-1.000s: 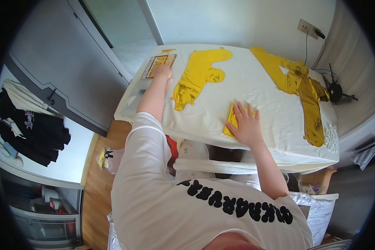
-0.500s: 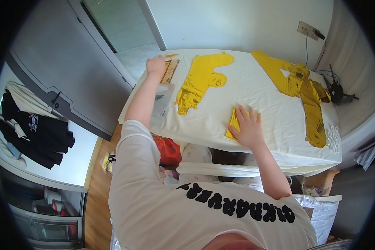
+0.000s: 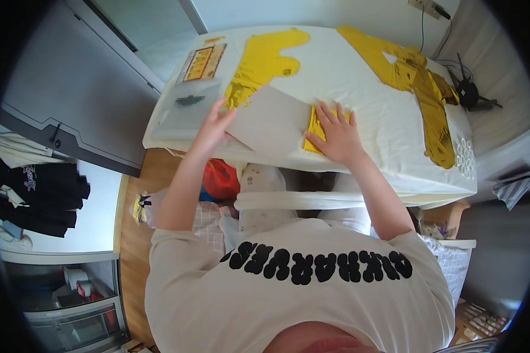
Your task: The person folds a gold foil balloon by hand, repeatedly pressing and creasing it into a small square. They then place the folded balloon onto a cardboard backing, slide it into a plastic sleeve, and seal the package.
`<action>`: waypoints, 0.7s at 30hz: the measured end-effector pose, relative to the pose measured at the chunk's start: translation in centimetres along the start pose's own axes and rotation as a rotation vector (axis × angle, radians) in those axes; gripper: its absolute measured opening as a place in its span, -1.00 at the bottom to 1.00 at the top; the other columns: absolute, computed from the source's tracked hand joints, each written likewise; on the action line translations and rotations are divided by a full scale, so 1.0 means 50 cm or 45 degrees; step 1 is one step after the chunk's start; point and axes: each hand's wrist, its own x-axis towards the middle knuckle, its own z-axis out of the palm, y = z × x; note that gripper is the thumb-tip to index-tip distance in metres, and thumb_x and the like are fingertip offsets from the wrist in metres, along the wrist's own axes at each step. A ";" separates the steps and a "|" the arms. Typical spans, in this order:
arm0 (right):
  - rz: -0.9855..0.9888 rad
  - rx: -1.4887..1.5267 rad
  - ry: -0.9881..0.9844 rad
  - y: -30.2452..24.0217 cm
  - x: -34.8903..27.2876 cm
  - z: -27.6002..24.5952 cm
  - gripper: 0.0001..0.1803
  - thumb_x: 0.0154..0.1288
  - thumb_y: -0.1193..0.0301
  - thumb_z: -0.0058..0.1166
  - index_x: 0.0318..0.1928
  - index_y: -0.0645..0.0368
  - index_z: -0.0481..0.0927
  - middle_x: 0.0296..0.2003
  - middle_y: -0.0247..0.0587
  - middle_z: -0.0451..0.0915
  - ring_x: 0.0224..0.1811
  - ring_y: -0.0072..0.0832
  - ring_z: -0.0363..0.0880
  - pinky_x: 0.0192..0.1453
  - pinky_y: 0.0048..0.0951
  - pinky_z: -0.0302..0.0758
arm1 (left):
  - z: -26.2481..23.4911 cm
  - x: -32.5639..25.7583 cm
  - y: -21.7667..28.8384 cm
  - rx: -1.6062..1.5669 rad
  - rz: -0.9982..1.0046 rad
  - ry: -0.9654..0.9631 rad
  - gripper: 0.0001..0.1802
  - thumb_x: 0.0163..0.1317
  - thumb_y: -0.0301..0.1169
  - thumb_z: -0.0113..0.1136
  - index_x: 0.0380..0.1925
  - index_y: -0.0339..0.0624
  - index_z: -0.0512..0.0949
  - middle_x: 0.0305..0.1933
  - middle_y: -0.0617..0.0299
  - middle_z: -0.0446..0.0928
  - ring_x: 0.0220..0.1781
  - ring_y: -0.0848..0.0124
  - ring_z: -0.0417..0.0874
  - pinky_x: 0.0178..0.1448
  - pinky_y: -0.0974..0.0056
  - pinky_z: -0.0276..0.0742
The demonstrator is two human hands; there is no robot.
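Note:
My left hand (image 3: 215, 126) grips the left edge of a thin, flat grey sheet (image 3: 274, 122) between thumb and fingers, tilted over the table's near side. The sheet's right corner reaches the folded gold foil (image 3: 314, 128) lying by the front edge. Flat on that foil rests my right hand (image 3: 338, 135), its fingers spread. Beyond the sheet lies a flat, deflated gold foil balloon (image 3: 268, 56), its lower end partly covered. More flat gold foil pieces stretch along the right side, one upper piece (image 3: 377, 56) and one lower piece (image 3: 434, 126).
Clear plastic bags (image 3: 179, 120) and a printed card (image 3: 204, 63) lie on the white-covered table's left end. A black device with antennas (image 3: 469, 93) and cables stands at the right, near white rings (image 3: 465, 157). A red bag (image 3: 221, 178) sits below the front edge.
My left hand has come back toward me from the table's far left, now with the grey sheet in it. My right hand stays on the folded foil. The view has shifted.

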 end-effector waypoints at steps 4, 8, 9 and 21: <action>-0.032 -0.005 -0.058 0.005 -0.001 -0.010 -0.09 0.51 -0.27 -0.16 0.62 0.06 0.16 0.64 -0.22 0.11 0.70 0.05 -0.08 0.70 0.23 -0.20 | 0.017 -0.064 -0.119 0.075 0.353 -0.106 -0.11 0.31 -0.49 0.41 0.55 -0.35 0.14 0.30 -0.06 0.55 0.32 0.28 0.57 0.34 0.19 0.54; -0.065 0.011 -0.077 0.025 -0.009 -0.010 -0.09 0.50 -0.27 -0.13 0.62 0.03 0.18 0.64 -0.25 0.11 0.71 0.01 -0.10 0.72 0.16 -0.22 | 0.036 -0.105 -0.140 0.105 0.443 0.031 -0.18 0.30 -0.49 0.41 0.51 -0.35 0.26 0.35 -0.08 0.51 0.36 0.30 0.53 0.36 0.19 0.53; -0.076 0.026 -0.068 0.026 -0.010 -0.012 -0.09 0.50 -0.27 -0.11 0.62 0.03 0.19 0.64 -0.25 0.11 0.71 0.00 -0.10 0.73 0.14 -0.22 | 0.046 -0.118 -0.130 -0.064 0.286 0.045 -0.21 0.29 -0.49 0.42 0.49 -0.35 0.29 0.38 -0.06 0.49 0.39 0.30 0.51 0.41 0.17 0.49; -0.172 0.089 -0.112 0.049 -0.041 -0.034 -0.11 0.46 -0.24 -0.01 0.61 -0.02 0.22 0.63 -0.24 0.15 0.71 -0.02 -0.08 0.73 0.15 -0.22 | 0.237 -0.262 -0.143 0.702 0.863 -0.543 -0.63 0.38 -0.34 0.25 0.16 -0.12 0.61 0.23 0.01 0.59 0.20 0.22 0.64 0.29 0.12 0.47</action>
